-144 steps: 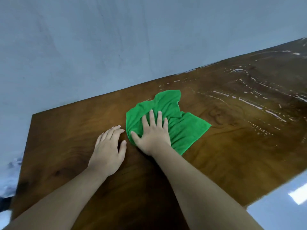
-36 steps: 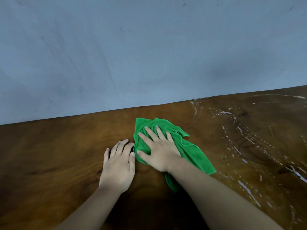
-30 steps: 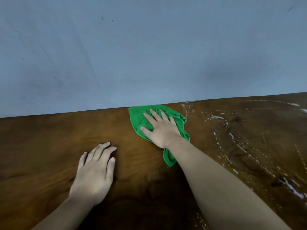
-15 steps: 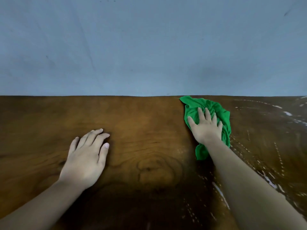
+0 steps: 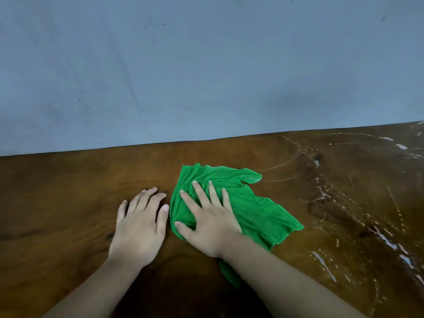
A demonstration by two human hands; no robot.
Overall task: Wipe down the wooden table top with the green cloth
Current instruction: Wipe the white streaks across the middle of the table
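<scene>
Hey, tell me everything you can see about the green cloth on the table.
The green cloth is bright green, soft-looking fabric, crumpled and creased, not folded neatly. It lies flat on the wooden table top, near the far edge. The right hand presses on its left part, fingers spread; a strip of cloth shows beneath the wrist. The left hand rests beside it on bare wood.

The counter (image 5: 68,203) is dark brown wood with visible grain and a smooth, slightly glossy finish. On its right part, thin wet streaks (image 5: 390,244) shine pale. The green cloth (image 5: 259,210) is a soft, matt fabric, creased into many folds. The wall (image 5: 206,65) behind looks matt blue-grey, with few small marks.
</scene>
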